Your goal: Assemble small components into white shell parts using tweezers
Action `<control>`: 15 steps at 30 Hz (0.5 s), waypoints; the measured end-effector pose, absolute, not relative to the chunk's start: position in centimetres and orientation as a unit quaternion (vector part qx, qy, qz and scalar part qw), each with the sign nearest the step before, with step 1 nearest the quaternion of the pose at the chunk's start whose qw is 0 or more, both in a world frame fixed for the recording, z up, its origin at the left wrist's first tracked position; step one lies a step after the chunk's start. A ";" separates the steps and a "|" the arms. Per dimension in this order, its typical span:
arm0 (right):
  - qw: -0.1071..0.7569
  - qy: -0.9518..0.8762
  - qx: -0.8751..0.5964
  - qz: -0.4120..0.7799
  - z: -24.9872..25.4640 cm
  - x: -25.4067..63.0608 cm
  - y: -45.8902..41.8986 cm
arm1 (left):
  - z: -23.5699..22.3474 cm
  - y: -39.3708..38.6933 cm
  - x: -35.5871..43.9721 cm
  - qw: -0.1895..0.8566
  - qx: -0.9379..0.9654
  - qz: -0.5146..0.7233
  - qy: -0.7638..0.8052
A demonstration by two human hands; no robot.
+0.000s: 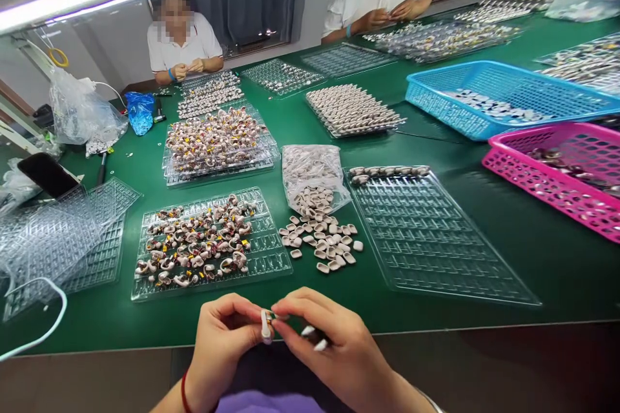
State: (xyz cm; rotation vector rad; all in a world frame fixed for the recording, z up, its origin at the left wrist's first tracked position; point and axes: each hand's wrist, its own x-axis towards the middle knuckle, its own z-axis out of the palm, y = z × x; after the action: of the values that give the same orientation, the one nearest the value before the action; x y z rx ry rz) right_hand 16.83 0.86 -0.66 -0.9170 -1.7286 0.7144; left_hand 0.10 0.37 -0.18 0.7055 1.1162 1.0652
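My left hand (227, 326) is closed in a pinch on a small beige earphone piece (266, 328) with a slim stem, near the table's front edge. Fingertips of my right hand (329, 335) meet it from the other side, pinched close to its small metallic-looking middle; whatever they grip there is mostly hidden. Tucked in the curled fingers of that same hand is a dark tool with white tips (320, 344). Ahead lie a clear tray (271, 251) of beige earphone pieces with yellow and red bits, and a loose pile of beige shell caps (334, 245) spilling from a plastic bag (310, 164).
Right of the caps lies a clear slotted tray (450, 245) with one row filled. Beyond are stacked filled trays (217, 142), a blue basket (484, 122) and a pink basket (533, 181). Empty trays (62, 239) and a phone (47, 174) lie left. Two people work across the table.
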 end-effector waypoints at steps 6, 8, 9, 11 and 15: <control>0.486 -0.782 -0.377 0.104 -1.6 16.7 -0.4 | -0.2 0.4 0.0 0.645 0.329 0.467 0.507; 0.485 -0.786 -0.377 0.073 -1.9 16.5 -0.7 | -0.3 0.4 -0.1 0.645 0.333 0.466 0.506; 0.495 -0.780 -0.374 0.082 -2.0 16.5 -0.7 | -0.3 0.4 -0.1 0.648 0.333 0.464 0.504; 0.524 -0.751 -0.370 0.156 -2.0 16.5 -0.5 | -0.4 0.4 -0.2 0.658 0.325 0.463 0.497; 0.527 -0.631 -0.410 0.395 -2.0 17.0 0.2 | -0.5 0.5 -0.4 0.675 0.299 0.471 0.483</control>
State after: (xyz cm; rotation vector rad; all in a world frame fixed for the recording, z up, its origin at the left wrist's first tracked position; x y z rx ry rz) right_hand 17.04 0.22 -1.96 -0.9795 -1.5073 0.9443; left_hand -0.37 0.53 -0.52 0.6732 1.0875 1.0595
